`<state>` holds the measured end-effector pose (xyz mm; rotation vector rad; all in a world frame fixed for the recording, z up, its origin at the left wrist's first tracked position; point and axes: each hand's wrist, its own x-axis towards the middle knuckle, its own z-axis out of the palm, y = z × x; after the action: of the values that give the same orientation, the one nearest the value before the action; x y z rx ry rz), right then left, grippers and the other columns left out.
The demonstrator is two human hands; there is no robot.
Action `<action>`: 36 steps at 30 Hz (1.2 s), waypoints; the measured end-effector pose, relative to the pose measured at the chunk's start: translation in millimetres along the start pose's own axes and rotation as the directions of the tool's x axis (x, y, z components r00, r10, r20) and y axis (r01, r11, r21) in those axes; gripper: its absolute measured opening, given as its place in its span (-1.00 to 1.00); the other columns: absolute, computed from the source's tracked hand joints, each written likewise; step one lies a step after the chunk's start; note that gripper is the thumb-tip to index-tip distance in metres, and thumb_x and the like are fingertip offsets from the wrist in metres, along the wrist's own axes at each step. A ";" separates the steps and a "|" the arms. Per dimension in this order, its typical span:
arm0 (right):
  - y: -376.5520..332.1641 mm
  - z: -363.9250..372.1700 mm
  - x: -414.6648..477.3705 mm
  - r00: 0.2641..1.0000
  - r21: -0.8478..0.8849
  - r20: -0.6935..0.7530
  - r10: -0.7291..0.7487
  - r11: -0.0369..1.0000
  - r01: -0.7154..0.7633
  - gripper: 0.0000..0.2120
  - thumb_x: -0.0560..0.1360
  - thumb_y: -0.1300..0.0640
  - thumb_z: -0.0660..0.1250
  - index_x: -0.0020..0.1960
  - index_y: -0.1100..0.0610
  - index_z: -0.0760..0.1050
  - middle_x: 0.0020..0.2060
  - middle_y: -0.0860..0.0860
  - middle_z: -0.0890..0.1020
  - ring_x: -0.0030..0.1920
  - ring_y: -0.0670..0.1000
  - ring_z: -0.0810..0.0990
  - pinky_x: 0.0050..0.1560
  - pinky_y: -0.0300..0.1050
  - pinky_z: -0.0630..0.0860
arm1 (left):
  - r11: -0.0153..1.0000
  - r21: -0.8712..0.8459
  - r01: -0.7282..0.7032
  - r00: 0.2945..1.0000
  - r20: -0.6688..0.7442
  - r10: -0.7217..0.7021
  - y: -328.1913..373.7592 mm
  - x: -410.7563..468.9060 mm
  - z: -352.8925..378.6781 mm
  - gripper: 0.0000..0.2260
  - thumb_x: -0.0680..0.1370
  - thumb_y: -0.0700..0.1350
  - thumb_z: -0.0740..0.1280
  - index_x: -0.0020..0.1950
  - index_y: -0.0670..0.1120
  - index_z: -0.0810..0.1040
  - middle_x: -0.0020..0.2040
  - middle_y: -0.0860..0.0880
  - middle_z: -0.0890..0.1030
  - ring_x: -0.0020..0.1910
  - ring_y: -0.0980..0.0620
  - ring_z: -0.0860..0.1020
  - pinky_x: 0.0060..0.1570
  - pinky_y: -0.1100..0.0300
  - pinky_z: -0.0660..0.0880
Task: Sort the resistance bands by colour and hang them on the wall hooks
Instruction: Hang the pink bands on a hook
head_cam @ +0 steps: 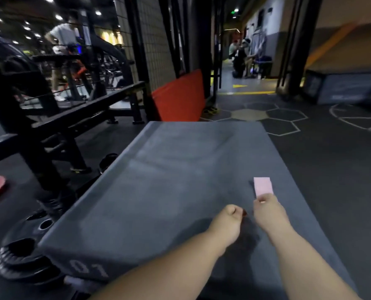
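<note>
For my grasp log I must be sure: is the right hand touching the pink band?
Touching. The head view shows the right hand pinching the near end of the pink band.

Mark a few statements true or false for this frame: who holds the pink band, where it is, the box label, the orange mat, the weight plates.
1. The right hand pinches the pink band. True.
2. The pink band hangs on a wall hook. False: the hand holds it over the top of the grey box.
3. The grey box's side reads "01". True.
4. The orange mat lies flat on the box. False: it leans against the mesh wall beyond the box.
5. The black weight plates lie on the floor to the right of the box. False: they are to its left.
</note>
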<state>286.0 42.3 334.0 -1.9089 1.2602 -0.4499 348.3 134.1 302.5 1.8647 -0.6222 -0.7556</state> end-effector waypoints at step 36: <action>-32.5 42.7 -36.9 0.853 -0.107 -0.093 -0.514 0.857 0.505 -0.80 0.55 0.11 0.26 -0.03 0.15 0.64 0.10 0.03 0.57 0.24 0.11 0.36 0.23 0.00 0.28 | 0.964 -0.243 -0.107 0.924 -0.381 0.007 12.7 -12.4 -73.1 -0.93 0.62 -0.16 0.19 0.05 0.00 0.40 -0.05 0.04 0.50 -0.01 0.07 0.44 -0.14 0.27 0.35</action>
<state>317.5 99.2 336.9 -2.3151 0.8308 -0.8068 392.4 181.9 340.0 1.6778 -0.3104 -0.3975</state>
